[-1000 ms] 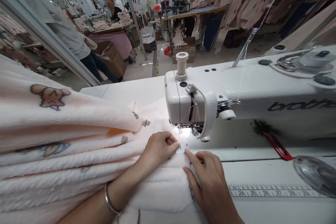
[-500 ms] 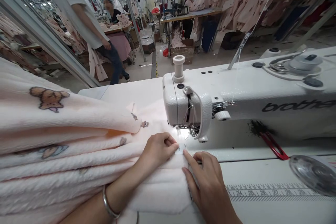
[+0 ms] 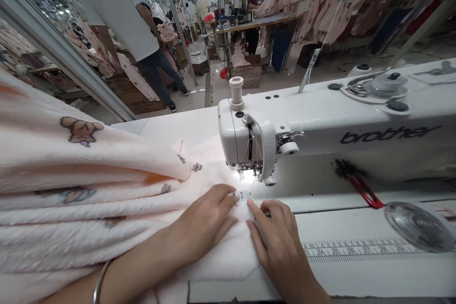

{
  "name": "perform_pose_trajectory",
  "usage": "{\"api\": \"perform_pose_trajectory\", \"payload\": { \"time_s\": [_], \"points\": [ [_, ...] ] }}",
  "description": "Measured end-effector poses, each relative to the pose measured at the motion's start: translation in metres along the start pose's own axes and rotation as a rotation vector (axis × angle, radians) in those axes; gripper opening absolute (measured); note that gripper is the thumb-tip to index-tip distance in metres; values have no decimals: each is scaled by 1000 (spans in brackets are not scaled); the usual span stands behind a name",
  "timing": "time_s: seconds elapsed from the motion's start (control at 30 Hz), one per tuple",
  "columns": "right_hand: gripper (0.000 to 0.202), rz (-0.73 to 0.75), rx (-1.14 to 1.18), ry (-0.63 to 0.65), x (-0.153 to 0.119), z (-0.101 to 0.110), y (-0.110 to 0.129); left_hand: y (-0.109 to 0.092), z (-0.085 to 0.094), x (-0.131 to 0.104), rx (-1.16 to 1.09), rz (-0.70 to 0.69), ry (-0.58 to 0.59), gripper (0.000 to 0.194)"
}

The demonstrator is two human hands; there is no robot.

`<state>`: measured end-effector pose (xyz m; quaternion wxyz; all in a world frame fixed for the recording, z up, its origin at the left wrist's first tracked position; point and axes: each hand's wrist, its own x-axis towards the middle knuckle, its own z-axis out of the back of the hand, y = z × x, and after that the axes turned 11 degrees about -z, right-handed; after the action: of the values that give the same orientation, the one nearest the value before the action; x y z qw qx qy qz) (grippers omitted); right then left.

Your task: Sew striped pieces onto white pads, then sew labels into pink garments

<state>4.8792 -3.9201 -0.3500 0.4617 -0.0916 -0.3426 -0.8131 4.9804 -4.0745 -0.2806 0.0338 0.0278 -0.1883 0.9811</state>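
Pale pink fleece fabric (image 3: 117,152) printed with small bears lies in folds across the left and front of the sewing machine bed. A small white label (image 3: 242,196) with dark print rests on it just in front of the needle area (image 3: 245,173). My left hand (image 3: 204,218) lies on the fleece, fingers stretched toward the label's left edge and thumb apart; it grips nothing. On the other side, my right hand (image 3: 278,235) touches the label's right edge with its index fingertip. Its thumb rests on the fleece, apart from the index, and the other fingers are bent.
The white sewing machine (image 3: 245,137) reaches in from the right. A red-handled brush (image 3: 363,190) and a clear round dish (image 3: 420,225) lie to the right, beyond a printed ruler scale (image 3: 356,249). A person (image 3: 121,19) stands behind a metal post at the back left.
My left hand has opened from a pinch at the label and flattened on the fleece. The label's print now shows. My right hand has barely moved. The person behind has turned and shifted right.
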Motion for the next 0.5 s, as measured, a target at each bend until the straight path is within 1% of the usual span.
{"api": "perform_pose_trajectory", "payload": {
  "time_s": [0.07, 0.17, 0.3, 0.5],
  "points": [
    [30, -4, 2, 13, 0, 0, -1, -2, -3, -6, 78, -132, 71, 41],
    [31, -4, 1, 22, -2, -1, -2, 1, -13, -9, 189, -236, 140, 53],
    [31, -5, -3, 26, -2, -2, -2, 8, -20, -11, 255, -273, 146, 55],
    [29, 0, -8, 7, 0, -2, -1, 13, -20, -14, 244, -261, 154, 56]
  ]
}}
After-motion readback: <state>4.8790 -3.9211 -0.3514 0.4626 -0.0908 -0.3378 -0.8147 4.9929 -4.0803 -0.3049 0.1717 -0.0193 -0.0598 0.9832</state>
